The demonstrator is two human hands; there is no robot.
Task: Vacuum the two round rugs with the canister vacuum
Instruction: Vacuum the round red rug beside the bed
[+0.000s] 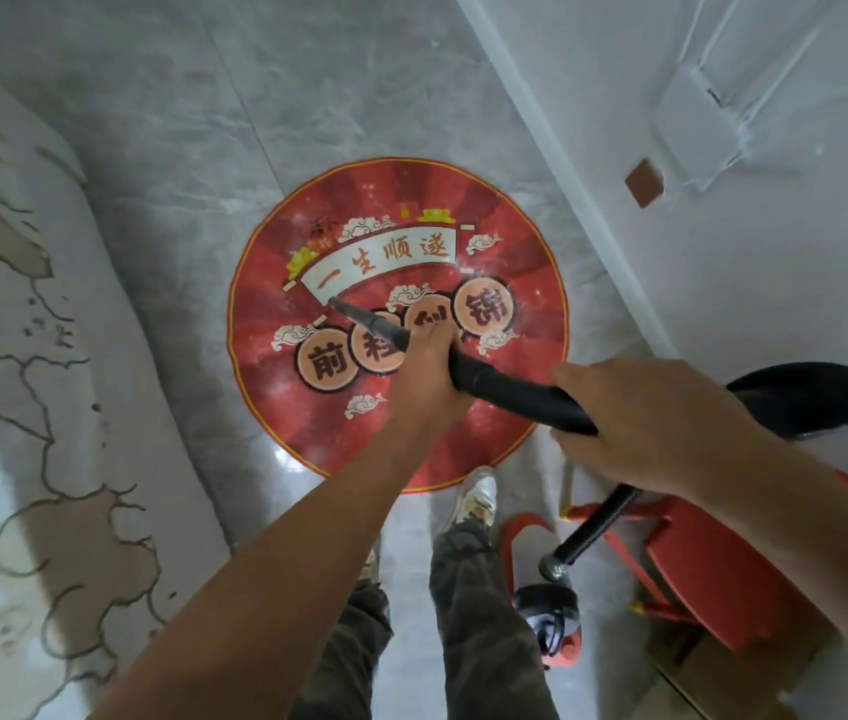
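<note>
A round red rug [505, 241] with a white banner and printed characters lies on the grey tiled floor ahead of my feet. I hold a black vacuum wand [510, 387] across it; its narrow tip [334, 302] touches the rug at the banner's lower left end. My left hand [429, 371] grips the wand partway down. My right hand [640, 423] grips the thick rear part where the ribbed hose [596, 527] leaves it. The hose runs down to the canister vacuum [549, 623] on the floor by my right leg. Only one round rug is in view.
A large pale patterned carpet [22, 407] covers the floor on the left. A white wall with a baseboard [557, 163] runs along the right of the rug. A red stool or frame [692, 569] stands at the lower right beside the canister. My shoe [476, 493] touches the rug's near edge.
</note>
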